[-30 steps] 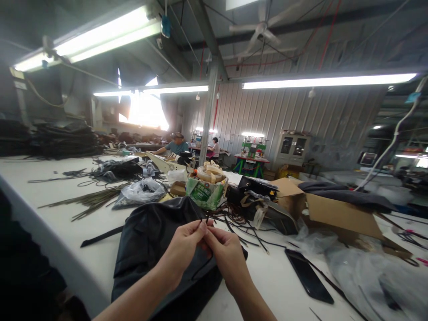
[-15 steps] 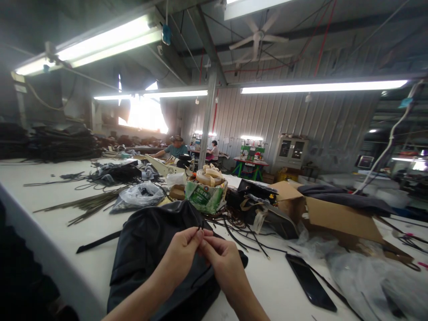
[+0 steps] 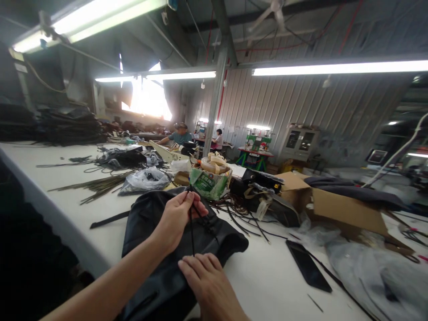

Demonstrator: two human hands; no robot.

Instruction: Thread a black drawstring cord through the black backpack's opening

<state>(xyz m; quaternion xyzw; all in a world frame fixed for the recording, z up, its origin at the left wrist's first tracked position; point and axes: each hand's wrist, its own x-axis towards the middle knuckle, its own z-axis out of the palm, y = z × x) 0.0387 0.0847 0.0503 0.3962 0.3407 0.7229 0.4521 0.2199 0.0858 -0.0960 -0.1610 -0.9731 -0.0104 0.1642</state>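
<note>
A black bag point(image 3: 142, 216) of smooth, leather-like material lies on the white table in front of me, a strap sticking out to its left. Above it, my left hand point(image 3: 179, 216) is closed, pinching a thin black cord point(image 3: 192, 234) between thumb and fingers. From that pinch the cord runs down taut to my right hand point(image 3: 205, 276), whose fingers are closed around its lower part, low over the bag. A second length of cord slants off to the right from the left hand. The cord's end inside my right hand is hidden.
Behind the bag stand a green-and-white tub point(image 3: 210, 183) with tape rolls and a plastic bag point(image 3: 145, 180). Dark cords lie to the right, near a phone point(image 3: 308, 266), clear plastic sheeting point(image 3: 364, 272) and an open cardboard box point(image 3: 347, 211). Two people sit farther back.
My hands were together at the cord; now they are apart. The left has risen with the cord, and the right has moved down toward me, stretching it. The view has tilted down slightly.
</note>
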